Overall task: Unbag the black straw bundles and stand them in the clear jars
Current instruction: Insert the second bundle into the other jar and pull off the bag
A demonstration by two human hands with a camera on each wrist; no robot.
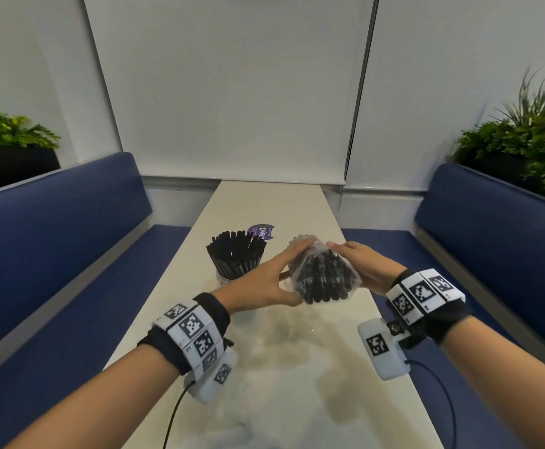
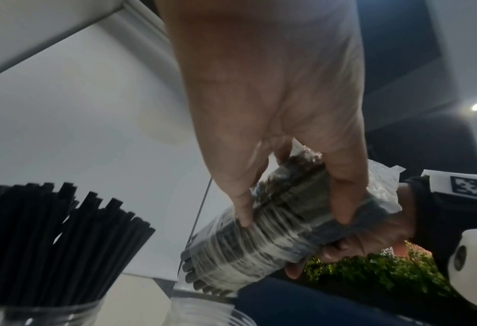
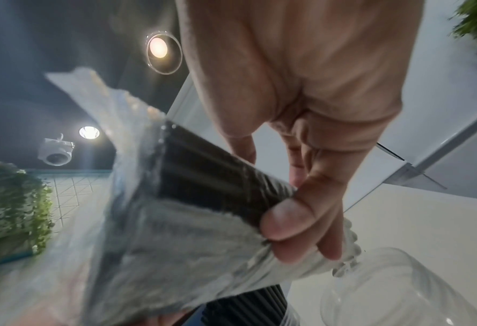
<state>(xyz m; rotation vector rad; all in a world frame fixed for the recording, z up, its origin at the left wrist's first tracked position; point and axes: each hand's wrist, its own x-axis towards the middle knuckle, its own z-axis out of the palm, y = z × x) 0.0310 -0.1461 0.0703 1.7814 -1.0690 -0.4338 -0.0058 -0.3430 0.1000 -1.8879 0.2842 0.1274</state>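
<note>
Holding a clear plastic bag packed with black straws [image 1: 324,277] above the long pale surface [image 1: 284,367], both hands work at mid-height nearest the viewer. The left hand [image 1: 266,277] has its grip wrapped around the bag's left side, fingers stretched along the plastic toward the far end and the thumb under the near end. The right hand [image 1: 363,265] has a narrow grip on the bag's right side, thumb and fingers pinching the film against the straws, as the right wrist view shows. The straw ends face the viewer, and the bag tilts away.

Just under the bag, mostly hidden in the head view, stands an empty clear glass jar [image 3: 398,293]. Left of it, a second clear jar [image 2: 50,313] holds a spread bunch of loose black straws [image 1: 236,254]. Behind that lies a small purple printed card [image 1: 261,231].
</note>
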